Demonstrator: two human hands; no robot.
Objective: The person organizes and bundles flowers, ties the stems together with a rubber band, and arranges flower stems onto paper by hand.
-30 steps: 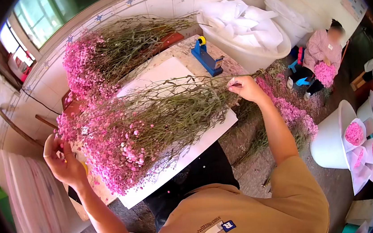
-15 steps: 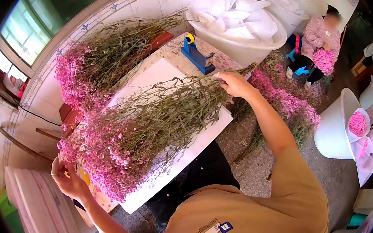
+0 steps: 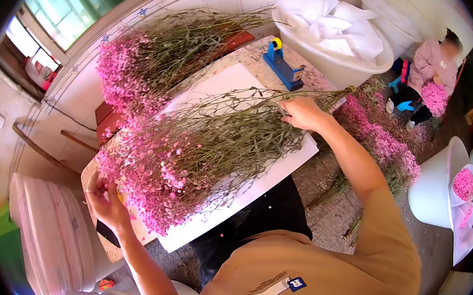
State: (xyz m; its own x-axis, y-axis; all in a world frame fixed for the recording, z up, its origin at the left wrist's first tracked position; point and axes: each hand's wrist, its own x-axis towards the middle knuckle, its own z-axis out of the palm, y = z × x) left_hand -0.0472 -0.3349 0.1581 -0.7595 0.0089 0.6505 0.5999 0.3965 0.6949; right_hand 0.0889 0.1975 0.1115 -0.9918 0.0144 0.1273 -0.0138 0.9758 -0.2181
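A wide bunch of pink flowers [image 3: 165,171] with long green stems lies across white paper sheets [image 3: 193,229] on the table [image 3: 250,58]. At the bunch's left end, my left hand [image 3: 106,202] touches the edge of the blossoms with its fingers curled; what they hold, if anything, is too small to tell. My right hand [image 3: 303,114] is closed on stems toward the right end of the bunch. Behind the paper lies a second pink bunch [image 3: 127,72]. A blue tape dispenser [image 3: 283,66] with yellow tape stands beyond the stems.
A white tub [image 3: 339,29] of white wrapping sheets stands behind the table. At the right, a seated person [image 3: 431,69] holds pink flowers. More pink flowers [image 3: 381,139] lie on the floor, near a white bucket [image 3: 436,185] with wrapped bouquets. Stacked white material [image 3: 51,233] stands left.
The view has shifted, moving the scene rightward in the frame. My right hand has moved slightly along the stems and closed on them. My left hand stays by the blossoms.
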